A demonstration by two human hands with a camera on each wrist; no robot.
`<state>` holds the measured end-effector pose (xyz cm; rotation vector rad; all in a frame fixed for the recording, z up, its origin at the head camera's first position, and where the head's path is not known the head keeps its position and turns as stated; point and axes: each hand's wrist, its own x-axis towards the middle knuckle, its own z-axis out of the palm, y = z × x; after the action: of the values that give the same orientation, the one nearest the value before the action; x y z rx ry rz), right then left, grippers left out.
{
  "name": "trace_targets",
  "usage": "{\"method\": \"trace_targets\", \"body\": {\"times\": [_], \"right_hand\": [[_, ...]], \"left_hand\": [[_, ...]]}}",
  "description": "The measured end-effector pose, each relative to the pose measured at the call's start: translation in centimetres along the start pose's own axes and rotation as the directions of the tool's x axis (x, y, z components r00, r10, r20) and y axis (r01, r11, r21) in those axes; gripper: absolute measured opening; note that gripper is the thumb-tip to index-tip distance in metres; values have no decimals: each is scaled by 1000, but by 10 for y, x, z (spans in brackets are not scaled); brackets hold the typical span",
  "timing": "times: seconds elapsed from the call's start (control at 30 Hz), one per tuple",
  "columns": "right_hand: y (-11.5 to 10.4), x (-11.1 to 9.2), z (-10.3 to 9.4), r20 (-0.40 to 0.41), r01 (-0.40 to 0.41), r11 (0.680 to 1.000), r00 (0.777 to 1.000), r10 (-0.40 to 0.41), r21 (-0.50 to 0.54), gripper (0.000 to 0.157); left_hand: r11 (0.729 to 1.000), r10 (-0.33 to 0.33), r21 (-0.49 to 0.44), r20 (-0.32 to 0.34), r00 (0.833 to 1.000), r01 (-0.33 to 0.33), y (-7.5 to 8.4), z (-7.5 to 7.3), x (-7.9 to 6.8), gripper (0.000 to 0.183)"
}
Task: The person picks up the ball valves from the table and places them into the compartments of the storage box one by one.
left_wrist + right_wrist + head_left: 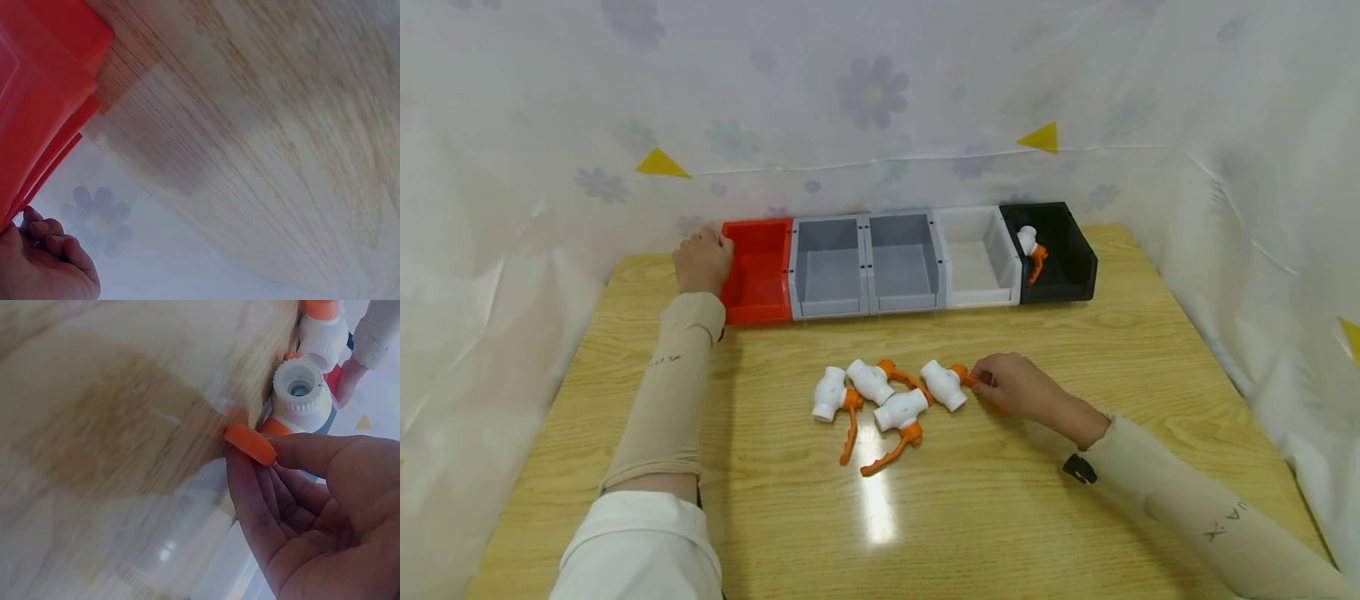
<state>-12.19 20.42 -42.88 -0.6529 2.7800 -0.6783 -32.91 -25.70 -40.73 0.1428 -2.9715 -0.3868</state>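
Observation:
My right hand [1015, 387] pinches the orange handle [250, 444] of a white ball valve [943, 385] between thumb and fingers. That valve lies on the table at the right end of a small group. Close by on its left are three more ball valves with orange levers, one of them the front valve [902, 408]. My left hand [703, 260] grips the left rim of the red bin [756, 315], its fingers curled, as the left wrist view shows too. Another ball valve [1028, 242] lies inside the black bin [1078, 287].
Along the back of the wooden table [775, 517] the bins stand in one row. Between the red and black ones come two grey bins, including the left grey bin [827, 287], and a white bin [981, 283]. Behind them hangs a flowered sheet [850, 167].

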Motion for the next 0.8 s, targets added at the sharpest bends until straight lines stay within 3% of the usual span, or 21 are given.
{"method": "trace_targets", "body": {"times": [0.37, 0.8], "right_hand": [[2, -5, -3, -80, 20, 1000, 997, -20, -2, 14], [-4, -7, -39, -164, -124, 992, 978, 128, 35, 18]], "left_hand": [[1000, 3, -11, -3, 1000, -4, -3, 2, 1, 48], [1000, -3, 4, -17, 1000, 3, -4, 6, 3, 48]]}}
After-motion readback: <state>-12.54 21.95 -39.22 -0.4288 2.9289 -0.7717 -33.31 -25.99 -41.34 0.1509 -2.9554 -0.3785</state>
